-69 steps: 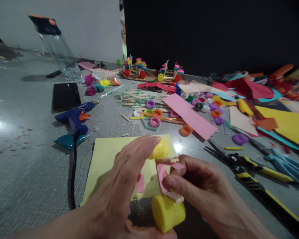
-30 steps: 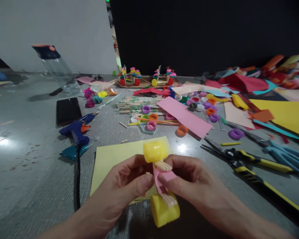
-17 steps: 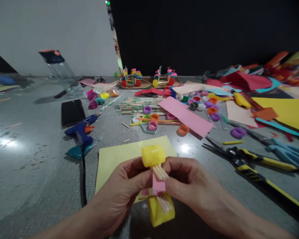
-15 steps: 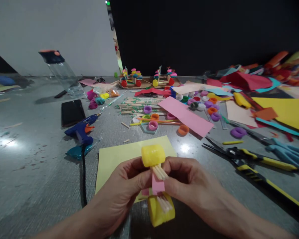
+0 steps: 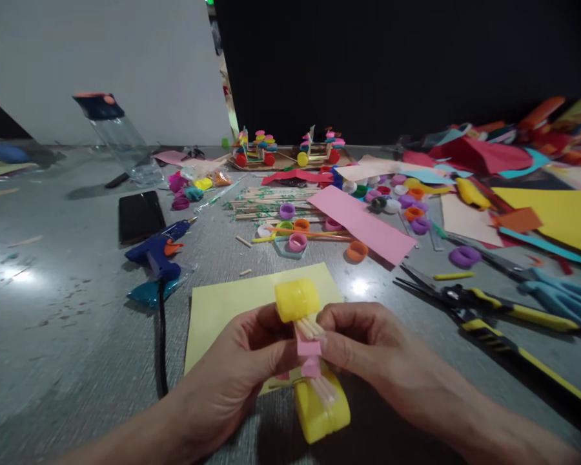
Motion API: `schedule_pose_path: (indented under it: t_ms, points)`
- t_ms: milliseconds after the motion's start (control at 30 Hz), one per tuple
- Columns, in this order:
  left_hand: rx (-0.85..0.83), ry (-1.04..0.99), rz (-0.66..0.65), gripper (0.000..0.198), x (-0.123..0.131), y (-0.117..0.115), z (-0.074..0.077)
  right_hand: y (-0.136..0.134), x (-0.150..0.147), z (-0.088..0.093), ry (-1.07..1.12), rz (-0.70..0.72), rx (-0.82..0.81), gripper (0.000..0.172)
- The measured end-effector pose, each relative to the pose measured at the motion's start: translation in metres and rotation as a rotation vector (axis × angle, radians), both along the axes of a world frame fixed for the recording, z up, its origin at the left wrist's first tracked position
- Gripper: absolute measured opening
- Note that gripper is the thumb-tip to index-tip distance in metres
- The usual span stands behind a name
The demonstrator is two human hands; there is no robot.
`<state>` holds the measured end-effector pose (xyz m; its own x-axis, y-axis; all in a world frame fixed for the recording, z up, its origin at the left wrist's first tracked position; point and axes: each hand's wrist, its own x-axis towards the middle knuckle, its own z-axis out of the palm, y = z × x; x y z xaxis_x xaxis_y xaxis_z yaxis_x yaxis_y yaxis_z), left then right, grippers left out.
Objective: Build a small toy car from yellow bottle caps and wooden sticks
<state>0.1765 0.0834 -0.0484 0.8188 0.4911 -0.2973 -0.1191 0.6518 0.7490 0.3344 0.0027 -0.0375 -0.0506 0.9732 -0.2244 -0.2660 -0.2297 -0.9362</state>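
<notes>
Between my two hands is a small craft model made of wooden sticks, pink paper [image 5: 309, 349] and yellow round caps. One yellow piece [image 5: 297, 299] is at its far end and another yellow piece [image 5: 322, 410] at its near end, with bundles of sticks [image 5: 310, 328] beside them. My left hand [image 5: 244, 365] pinches the model's left side, thumb near the pink paper. From the right, my right hand [image 5: 368, 345] grips it, thumb against the pink paper's edge. Some fingertips are hidden behind it. Beneath lies a pale yellow sheet [image 5: 223, 310].
A blue glue gun [image 5: 157, 255] with a black cord lies left, near a dark phone [image 5: 140, 216] and a clear bottle [image 5: 126, 148]. Pliers [image 5: 474, 310] and blue-handled scissors [image 5: 552, 290] lie right. Wooden sticks, coloured caps and paper scraps spread behind; two decorated models [image 5: 255, 152] stand farther back.
The model has tilted slightly, its near yellow piece swinging down and to the right. The pink paper now shows as two separate patches. Both hands keep their hold.
</notes>
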Motion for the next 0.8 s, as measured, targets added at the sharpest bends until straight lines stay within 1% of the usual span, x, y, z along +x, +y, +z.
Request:
schedule_pose_path:
  t_ms: [133, 267, 467, 700, 800]
  points:
    - [-0.001, 0.002, -0.047, 0.029, 0.0002, 0.0001, -0.0012, -0.0011, 0.0010, 0.0001, -0.023, -0.002, -0.018, 0.036]
    - [-0.019, 0.015, -0.055, 0.034, 0.0010, 0.0004, 0.0001, -0.0020, 0.0017, -0.0014, -0.079, 0.023, -0.018, 0.039]
    - [-0.034, 0.038, -0.034, 0.030, -0.0002, 0.0000, 0.0021, -0.0022, 0.0026, -0.0028, -0.078, 0.015, -0.012, 0.038]
    - [-0.002, 0.042, -0.044, 0.034, -0.0007, 0.0007, 0.0015, -0.0015, 0.0041, -0.0046, -0.063, 0.012, -0.012, 0.035]
    - [0.017, 0.044, -0.057, 0.032, -0.0012, 0.0002, 0.0021, -0.0019, 0.0039, -0.0055, -0.055, 0.018, -0.030, 0.035]
